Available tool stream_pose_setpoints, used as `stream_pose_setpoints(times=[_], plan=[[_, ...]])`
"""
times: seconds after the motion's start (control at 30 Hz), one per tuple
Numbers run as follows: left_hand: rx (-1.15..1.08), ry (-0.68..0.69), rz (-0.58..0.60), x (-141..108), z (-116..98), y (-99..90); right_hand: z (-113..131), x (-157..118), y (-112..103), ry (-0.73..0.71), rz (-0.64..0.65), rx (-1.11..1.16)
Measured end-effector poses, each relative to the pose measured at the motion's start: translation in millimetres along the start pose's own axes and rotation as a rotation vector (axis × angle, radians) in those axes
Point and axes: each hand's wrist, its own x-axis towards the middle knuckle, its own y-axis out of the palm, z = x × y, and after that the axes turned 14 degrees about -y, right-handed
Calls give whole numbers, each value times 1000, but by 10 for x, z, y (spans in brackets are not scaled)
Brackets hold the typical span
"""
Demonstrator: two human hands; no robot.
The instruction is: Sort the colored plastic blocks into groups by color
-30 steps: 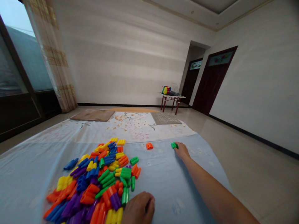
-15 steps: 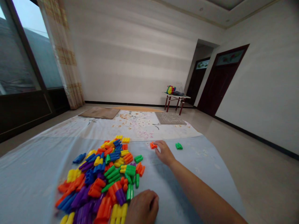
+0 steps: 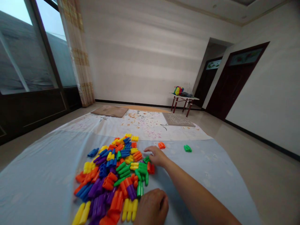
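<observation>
Head view: though that can't open, since

While the R hand (image 3: 158,156) is at the heap's R side, thumb & forefinger apart nr a green piece (image 3: 146,159), the L hand (image 3: 152,206) is curled below it in the head view; can't tell if it grips anything. Plastic pcs (image 3: 110,182) lie heaped on the blue cloth (image 3: 206,178); an orange pc (image 3: 161,145) & a lone green pc (image 3: 187,148) sit apart twd its far R edge. Beyond: floral cloth (image 3: 152,126) w/ brown board (image 3: 110,111) at far L corner, curtain (image 3: 78,56), wall (image 3: 140,62), small table (image 3: 195,98).

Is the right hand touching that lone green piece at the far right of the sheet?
Apart. The head view shows bare blue sheet between the right hand and the lone green piece.
</observation>
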Motion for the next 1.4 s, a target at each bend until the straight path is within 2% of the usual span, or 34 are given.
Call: stream_pose_setpoints(times=[0.07, 0.23, 0.33, 0.4, 0.5, 0.6, 0.73, 0.87, 1.2, 1.4], plan=[[19, 1, -4, -4, -6, -3, 73, 100, 53, -10, -48, 4], [59, -1, -4, -1, 3, -4, 256, 268, 221, -11, 28, -1], [53, 9, 5, 7, 17, -7, 245, 214, 173, 8, -80, -6], [29, 15, 4, 8, 19, -15, 138, 124, 47, 44, -218, -9], [8, 15, 11, 3, 8, -32, -158, -39, -225, 247, -428, -55], [18, 8, 13, 4, -2, -33, -499, -183, -465, 463, -503, -144], [38, 4, 3, 23, 15, -1, -793, -295, -557, 581, -481, -242], [33, 7, 10, 36, 40, 13, -890, -330, -507, 639, -409, -303], [41, -11, 10, 12, 2, -14, -870, -381, -468, 596, -296, -349], [58, 3, 30, 47, 46, 19, -796, -298, -448, 492, -308, -361]])
